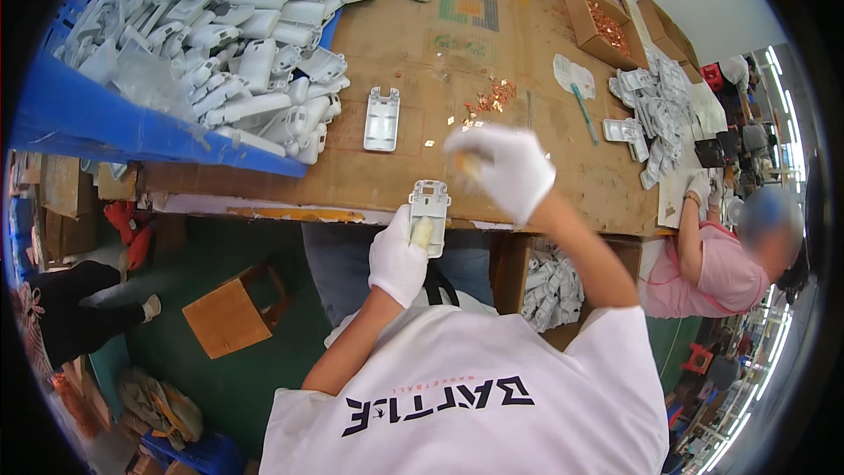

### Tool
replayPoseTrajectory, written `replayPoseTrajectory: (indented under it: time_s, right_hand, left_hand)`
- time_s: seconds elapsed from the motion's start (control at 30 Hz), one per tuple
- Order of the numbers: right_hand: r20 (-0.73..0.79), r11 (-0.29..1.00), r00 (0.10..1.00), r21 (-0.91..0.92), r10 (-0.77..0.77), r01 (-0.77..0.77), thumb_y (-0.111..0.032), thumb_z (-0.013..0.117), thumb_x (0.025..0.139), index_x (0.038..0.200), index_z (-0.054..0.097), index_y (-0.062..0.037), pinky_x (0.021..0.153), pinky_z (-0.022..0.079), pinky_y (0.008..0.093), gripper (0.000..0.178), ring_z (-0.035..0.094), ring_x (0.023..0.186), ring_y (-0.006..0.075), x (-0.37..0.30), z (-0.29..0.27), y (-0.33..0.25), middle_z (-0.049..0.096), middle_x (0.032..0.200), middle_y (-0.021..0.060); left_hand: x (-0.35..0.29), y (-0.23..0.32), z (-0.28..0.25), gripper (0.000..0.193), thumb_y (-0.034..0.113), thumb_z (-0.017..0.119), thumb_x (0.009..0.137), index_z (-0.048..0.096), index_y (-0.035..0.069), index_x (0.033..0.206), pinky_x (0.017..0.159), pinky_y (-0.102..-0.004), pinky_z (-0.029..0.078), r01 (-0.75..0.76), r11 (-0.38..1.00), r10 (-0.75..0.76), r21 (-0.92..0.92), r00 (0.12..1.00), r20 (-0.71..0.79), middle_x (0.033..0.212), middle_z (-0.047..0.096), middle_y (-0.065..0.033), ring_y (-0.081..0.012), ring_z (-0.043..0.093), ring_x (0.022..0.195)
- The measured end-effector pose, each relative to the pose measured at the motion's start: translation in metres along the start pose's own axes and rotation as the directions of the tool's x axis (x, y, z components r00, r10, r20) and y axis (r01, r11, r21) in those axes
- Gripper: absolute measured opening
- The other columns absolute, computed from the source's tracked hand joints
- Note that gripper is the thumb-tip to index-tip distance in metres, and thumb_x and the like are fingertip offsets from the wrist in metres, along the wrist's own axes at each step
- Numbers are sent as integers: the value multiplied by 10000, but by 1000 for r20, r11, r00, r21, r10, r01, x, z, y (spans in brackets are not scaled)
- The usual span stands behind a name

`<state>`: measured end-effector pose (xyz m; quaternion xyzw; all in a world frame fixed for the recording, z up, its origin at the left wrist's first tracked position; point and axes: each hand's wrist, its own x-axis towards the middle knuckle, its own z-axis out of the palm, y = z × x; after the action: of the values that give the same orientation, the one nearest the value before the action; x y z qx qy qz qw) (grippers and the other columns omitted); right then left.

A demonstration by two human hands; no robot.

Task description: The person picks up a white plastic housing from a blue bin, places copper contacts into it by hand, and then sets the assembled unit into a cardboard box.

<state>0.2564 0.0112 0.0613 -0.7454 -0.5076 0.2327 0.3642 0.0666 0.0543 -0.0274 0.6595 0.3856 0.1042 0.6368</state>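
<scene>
My left hand [400, 262], in a white glove with a yellowish thumb tip, is closed around a white plastic housing [431, 200] at the table's near edge. The housing's hollow side faces up. My right hand [510, 171], also gloved, is over the table just right of the housing. Motion smears its fingers, so whether they hold anything does not show. Just beyond it lies a loose scatter of small copper-coloured metal pieces [492, 97]. Another white housing [381, 121] lies alone on the cardboard, hollow side up.
A blue crate [158, 136] heaped with white housings [255, 62] stands at left. Toward the right are a cardboard box of copper pieces [607, 28], a teal pen [585, 113] and piled housings [655, 114]. Below the table edge is a box of housings [552, 286]. A co-worker [716, 264] sits at right.
</scene>
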Motion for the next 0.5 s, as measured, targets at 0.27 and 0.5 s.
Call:
replayPoseTrajectory:
  time_s: [0.27, 0.5]
  right_hand:
    - [-340, 989, 930, 94, 142, -116, 20, 664, 828, 959, 658, -20, 703, 507, 291, 136, 638, 762, 220, -94, 78, -15, 649, 878, 109]
    - [-532, 986, 843, -79, 83, -147, 9, 718, 695, 909, 652, -99, 721, 472, 374, 248, 556, 881, 300, -113, 106, -15, 537, 924, 102]
  left_hand:
    - [-33, 14, 15, 378, 162, 595, 891, 450, 114, 1237, 727, -533, 490, -15, 970, 32, 241, 997, -65, 927, 664, -233, -457, 623, 885]
    - [-57, 15, 25, 375, 93, 587, 903, 449, 93, 1252, 731, -448, 531, -12, 970, 43, 241, 991, -125, 980, 682, -205, -396, 662, 921]
